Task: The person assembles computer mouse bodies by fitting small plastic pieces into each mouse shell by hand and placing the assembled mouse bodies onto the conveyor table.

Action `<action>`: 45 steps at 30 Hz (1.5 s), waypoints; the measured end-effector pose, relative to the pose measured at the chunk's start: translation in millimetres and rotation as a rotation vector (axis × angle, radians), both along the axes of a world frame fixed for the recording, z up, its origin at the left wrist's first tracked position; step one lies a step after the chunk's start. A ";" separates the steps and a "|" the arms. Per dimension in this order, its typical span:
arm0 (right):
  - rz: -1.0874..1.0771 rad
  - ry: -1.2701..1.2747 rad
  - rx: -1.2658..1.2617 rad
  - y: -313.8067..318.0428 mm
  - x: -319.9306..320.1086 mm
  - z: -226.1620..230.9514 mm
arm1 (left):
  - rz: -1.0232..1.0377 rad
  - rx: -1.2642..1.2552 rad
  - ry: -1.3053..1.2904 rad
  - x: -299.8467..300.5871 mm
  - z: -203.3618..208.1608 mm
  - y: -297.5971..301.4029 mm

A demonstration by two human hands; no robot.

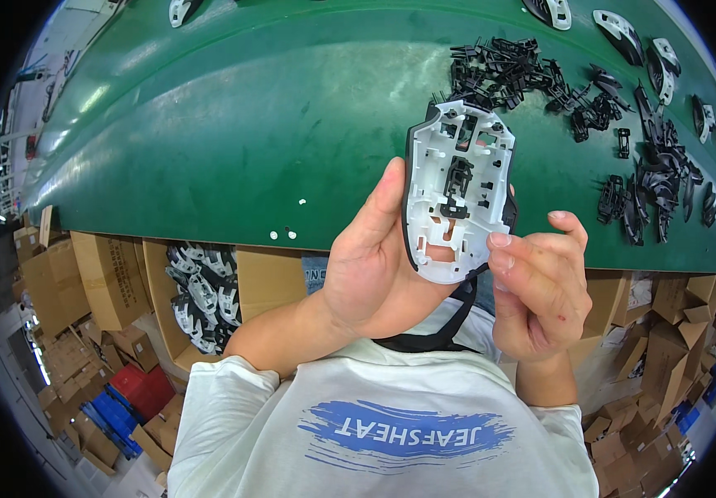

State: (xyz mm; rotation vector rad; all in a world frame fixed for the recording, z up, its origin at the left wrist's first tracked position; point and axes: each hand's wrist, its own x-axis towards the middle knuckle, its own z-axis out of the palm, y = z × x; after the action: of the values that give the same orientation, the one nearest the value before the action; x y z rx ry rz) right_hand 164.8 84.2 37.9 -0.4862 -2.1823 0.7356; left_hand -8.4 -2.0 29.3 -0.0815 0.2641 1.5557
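Note:
My left hand (375, 257) cradles a computer mouse shell (434, 199), thumb along its left edge and the other fingers hidden behind it. The shell's white inner side faces me, with black parts along its rim and a black piece (457, 187) set in the middle. At the shell's lower right edge, my right hand (540, 282) has its thumb and index finger pinched together on the rim; any small part between those fingertips is hidden. The little finger of that hand stands away from the rest.
Behind the shell, a heap of small black plastic parts (507, 70) lies on the green table (233, 141). More black parts (661, 170) and several black-and-white shells (619, 35) are to the right. Small white discs (274, 236) lie near the front edge. A cardboard box (167, 307) below holds shells.

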 end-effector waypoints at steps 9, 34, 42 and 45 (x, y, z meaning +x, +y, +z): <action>-0.135 0.079 0.089 17.7 8.3 -14.9 | 0.305 -0.151 0.249 -47.4 6.9 -36.0; -0.191 -0.121 -0.289 57.7 -28.7 -40.4 | 0.713 -1.991 1.957 -248.8 -122.8 -457.9; -0.181 0.113 -0.683 59.8 0.3 -41.8 | 0.919 -0.857 2.217 -440.5 -51.7 -73.6; -0.116 0.005 -0.415 66.0 14.6 -36.0 | 0.763 -0.955 2.452 -479.9 -54.8 37.3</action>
State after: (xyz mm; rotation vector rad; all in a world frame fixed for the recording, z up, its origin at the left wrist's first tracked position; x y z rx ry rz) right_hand 179.3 150.2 2.0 -0.8118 -1.9772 1.1279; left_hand -488.3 35.3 -25.5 1.1757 3.0678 1.1399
